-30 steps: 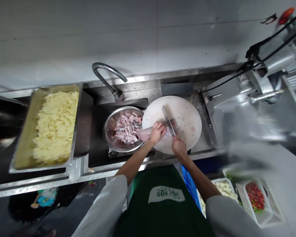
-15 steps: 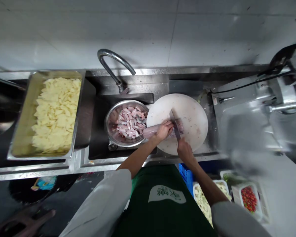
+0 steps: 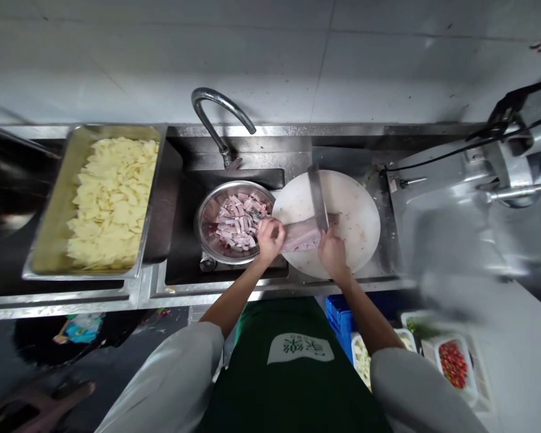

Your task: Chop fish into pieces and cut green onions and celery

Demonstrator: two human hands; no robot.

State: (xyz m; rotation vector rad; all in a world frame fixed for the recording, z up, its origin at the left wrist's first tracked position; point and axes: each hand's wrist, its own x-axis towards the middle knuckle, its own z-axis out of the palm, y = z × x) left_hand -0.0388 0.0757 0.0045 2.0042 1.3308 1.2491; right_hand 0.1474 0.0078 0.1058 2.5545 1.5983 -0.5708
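Note:
My right hand (image 3: pixel 332 251) grips the handle of a cleaver (image 3: pixel 318 198) whose blade stands over a long pinkish strip of meat (image 3: pixel 300 236) on a round white cutting board (image 3: pixel 356 204). My left hand (image 3: pixel 269 237) is closed at the strip's left end, at the rim of a steel bowl (image 3: pixel 206 219) that holds several cut meat pieces (image 3: pixel 241 220). The bowl sits in a sink, just left of the board.
A curved tap (image 3: pixel 219 120) rises behind the sink. A steel tray of pale potato slices (image 3: pixel 112 201) lies at left. A metal slicing machine (image 3: pixel 487 198) stands at right. Lower right, white baskets hold red chillies (image 3: pixel 453 364) and other vegetables, beside a blue crate (image 3: pixel 340 319).
My left hand has slid left along the meat strip to the bowl's edge. The cleaver has shifted and its blade now shows longer over the board.

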